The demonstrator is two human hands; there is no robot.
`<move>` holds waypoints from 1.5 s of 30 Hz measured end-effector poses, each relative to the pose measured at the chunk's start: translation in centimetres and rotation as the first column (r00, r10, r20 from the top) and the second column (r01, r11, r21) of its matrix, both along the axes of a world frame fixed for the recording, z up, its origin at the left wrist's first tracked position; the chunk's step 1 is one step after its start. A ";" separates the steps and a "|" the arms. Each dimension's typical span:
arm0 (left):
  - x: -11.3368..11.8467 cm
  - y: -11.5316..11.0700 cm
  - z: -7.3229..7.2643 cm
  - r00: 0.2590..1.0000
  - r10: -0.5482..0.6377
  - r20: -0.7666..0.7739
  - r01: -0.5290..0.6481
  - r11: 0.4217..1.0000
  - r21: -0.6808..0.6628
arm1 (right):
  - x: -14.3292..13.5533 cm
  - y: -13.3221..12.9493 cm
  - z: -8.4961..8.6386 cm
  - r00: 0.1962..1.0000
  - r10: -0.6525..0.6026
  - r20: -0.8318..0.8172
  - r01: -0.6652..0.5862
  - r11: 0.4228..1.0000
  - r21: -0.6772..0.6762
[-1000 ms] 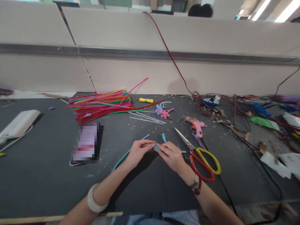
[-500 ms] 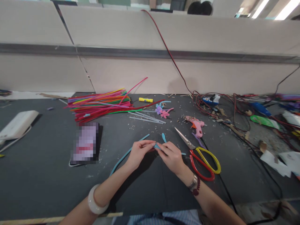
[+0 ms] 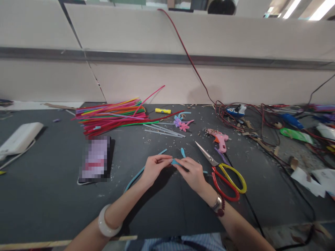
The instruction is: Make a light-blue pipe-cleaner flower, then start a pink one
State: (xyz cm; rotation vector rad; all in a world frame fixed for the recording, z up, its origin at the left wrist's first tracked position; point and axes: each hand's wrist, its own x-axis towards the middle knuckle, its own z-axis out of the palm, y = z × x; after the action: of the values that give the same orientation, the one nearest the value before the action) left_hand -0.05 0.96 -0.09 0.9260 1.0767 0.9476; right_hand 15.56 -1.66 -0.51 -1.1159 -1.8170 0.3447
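Note:
Between the fingertips of both hands is a small blue pipe cleaner piece (image 3: 175,162), partly hidden by the fingers. My left hand (image 3: 155,168) pinches its left end. From the other side my right hand (image 3: 192,172) grips it with thumb and fingers. Just beyond my right hand lies a small blue loop (image 3: 183,152). A long blue pipe cleaner (image 3: 134,178) rests on the dark table, passing behind my left hand. Scissors (image 3: 216,165) with red and yellow handles lie open to the right of my right hand.
A bundle of coloured pipe cleaners (image 3: 112,116), a glue stick (image 3: 162,111), small flowers (image 3: 183,126) and pale strips (image 3: 164,131) lie farther back. A pink glue gun (image 3: 221,140) and tangled cables are to the right. At left are a phone (image 3: 96,158) and white power strip (image 3: 22,138).
The fingers of my right hand have shifted slightly on the blue piece, and more of it shows between the fingertips. The things on the table stay where they were.

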 end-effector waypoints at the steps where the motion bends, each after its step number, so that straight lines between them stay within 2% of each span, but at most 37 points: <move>1: -0.1 0.1 0.0 1.000 0.011 -0.011 -0.011 1.000 0.005 | 0.1 0.1 0.2 1.000 -0.005 -0.015 0.005 1.000 -0.011; 5: -0.3 0.3 0.2 0.997 0.031 -0.066 -0.027 0.998 0.058 | 0.7 0.3 0.8 1.000 -0.013 -0.020 0.011 0.998 -0.065; 11: -0.4 0.1 0.6 0.969 0.056 -0.242 0.000 0.975 0.224 | 1.3 0.6 0.6 0.999 0.052 0.008 -0.051 0.996 -0.075; 16: -0.3 -0.3 1.0 0.936 0.091 -0.339 0.028 0.943 0.331 | 1.5 0.8 0.9 0.998 0.057 0.002 -0.055 0.966 -0.251; 21: -0.2 -0.4 1.2 0.923 0.089 -0.374 0.050 0.937 0.346 | 1.8 1.1 1.0 0.993 0.104 -0.058 -0.119 0.891 -0.439; 27: -0.3 -0.6 1.3 0.906 0.066 -0.417 0.099 0.927 0.361 | 2.1 1.3 0.8 0.967 0.116 -0.226 -0.239 0.718 -0.654; 35: -0.3 0.1 1.0 0.953 0.066 -0.296 0.034 0.946 0.322 | 1.9 1.2 0.7 0.874 0.003 -0.486 -0.385 0.613 -0.690; 41: -0.6 0.5 0.6 0.981 0.019 -0.192 0.032 0.966 0.257 | 1.5 1.3 0.7 0.804 -0.016 -0.594 -0.469 0.597 -0.651; 45: -0.9 0.7 0.8 0.968 0.040 -0.247 0.030 0.962 0.272 | 1.5 1.4 0.9 0.850 0.031 -0.526 -0.434 0.608 -0.664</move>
State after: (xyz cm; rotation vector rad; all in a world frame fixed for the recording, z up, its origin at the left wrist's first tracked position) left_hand -0.93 1.61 0.69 1.2998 1.1775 1.0194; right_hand 17.04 -0.31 0.34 -1.1758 -1.3590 1.5538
